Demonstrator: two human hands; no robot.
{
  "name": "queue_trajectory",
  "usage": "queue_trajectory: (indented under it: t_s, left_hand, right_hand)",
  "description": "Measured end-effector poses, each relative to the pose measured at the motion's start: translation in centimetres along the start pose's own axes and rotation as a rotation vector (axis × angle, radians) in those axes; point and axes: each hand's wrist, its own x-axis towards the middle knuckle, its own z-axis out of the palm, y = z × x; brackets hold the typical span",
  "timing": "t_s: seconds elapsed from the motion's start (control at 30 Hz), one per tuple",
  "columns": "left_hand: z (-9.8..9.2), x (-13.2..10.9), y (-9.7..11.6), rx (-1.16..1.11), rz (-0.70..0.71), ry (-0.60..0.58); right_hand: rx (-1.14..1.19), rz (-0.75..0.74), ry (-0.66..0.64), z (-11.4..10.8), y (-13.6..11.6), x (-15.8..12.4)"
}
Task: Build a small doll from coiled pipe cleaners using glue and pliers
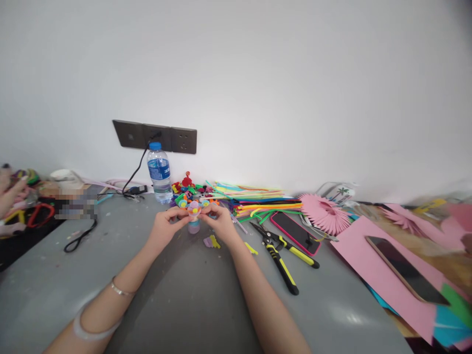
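A small pastel pipe-cleaner craft (pixel 193 211) stands upright at the middle of the grey table, with a purple and blue lower part and colourful round bits on top. From the left, my left hand (pixel 170 222) pinches its upper part between thumb and fingers. My right hand (pixel 218 222) closes on the same piece from the other side. The exact fingertip contact is too small to make out. Just below lies a little purple and yellow pipe-cleaner piece (pixel 212 242). Another yellow piece (pixel 251 248) rests beside my right forearm.
Behind my hands stand a water bottle (pixel 159 174) and a heap of pipe cleaners (pixel 265 204). To the right lie yellow-black pliers (pixel 280 260), a pink-cased phone (pixel 295 233), a pleated pink paper (pixel 324 214) and another phone (pixel 405 270). Another person's hand (pixel 11 196) is far left.
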Motion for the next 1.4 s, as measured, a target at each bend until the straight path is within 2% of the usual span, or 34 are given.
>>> queue_trajectory:
  t_s: [0.5,0.87,1.4]
  left_hand:
    - [-0.08,0.05,-0.24,0.007,0.015,-0.007]
    - [-0.05,0.07,-0.14,-0.015,-0.032,-0.003]
    - [-0.01,0.10,0.33,0.000,-0.001,0.004]
  right_hand:
    - [0.004,0.016,0.009,0.12,0.14,-0.03]
    - [0.027,0.008,0.004,0.07,0.13,-0.04]
    - [0.002,0.027,0.012,0.07,0.02,-0.02]
